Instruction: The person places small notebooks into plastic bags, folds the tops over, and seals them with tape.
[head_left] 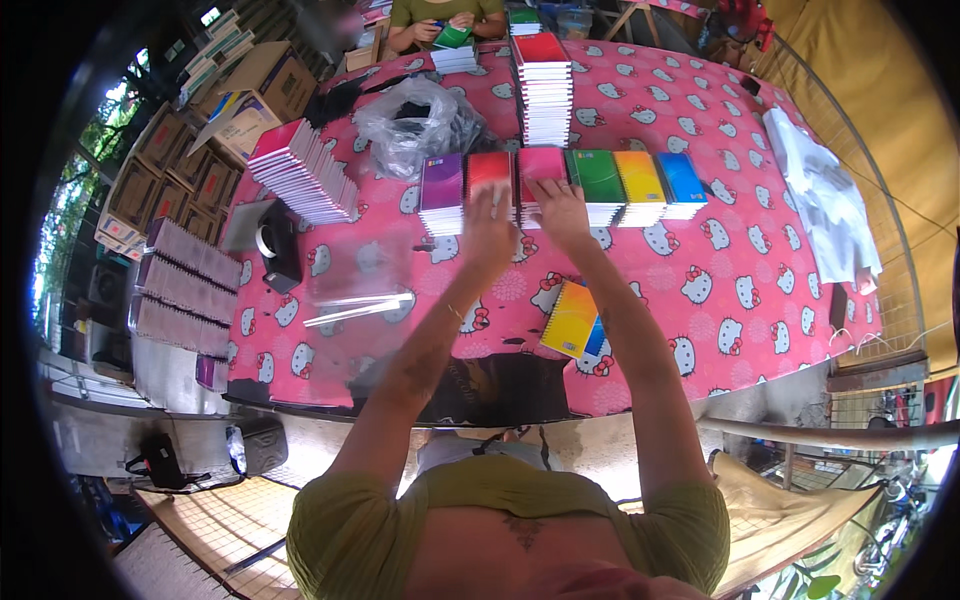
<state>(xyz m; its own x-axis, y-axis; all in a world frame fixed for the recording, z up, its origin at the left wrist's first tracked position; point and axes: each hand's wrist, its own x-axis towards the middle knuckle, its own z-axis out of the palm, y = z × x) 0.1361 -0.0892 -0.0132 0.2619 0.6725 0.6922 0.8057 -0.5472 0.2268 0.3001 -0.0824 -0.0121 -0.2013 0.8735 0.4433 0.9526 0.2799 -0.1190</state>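
Note:
A row of spiral notebook stacks stands in front of me. My left hand (489,222) reaches over the red notebook stack (489,167), its fingers stretched onto the top cover. On the neighbouring pink notebook stack (541,161) lies my right hand (560,212), fingers extended over the cover's near part. Neither hand visibly grips anything. Left of them is the purple notebook stack (441,178); to the right come the green (596,175), yellow (640,176) and blue (676,178) stacks. A loose yellow notebook (570,318) overlaps a blue notebook (597,342) beside my right forearm.
A tall red-topped notebook stack (543,90) rises behind the row. Clear plastic wrap (420,125), a leaning notebook pile (303,172), a black tape dispenser (281,248) and transparent sleeves (360,285) lie leftward. White bags (815,190) lie at right. Across the table, another person's hands (445,28) hold a green notebook.

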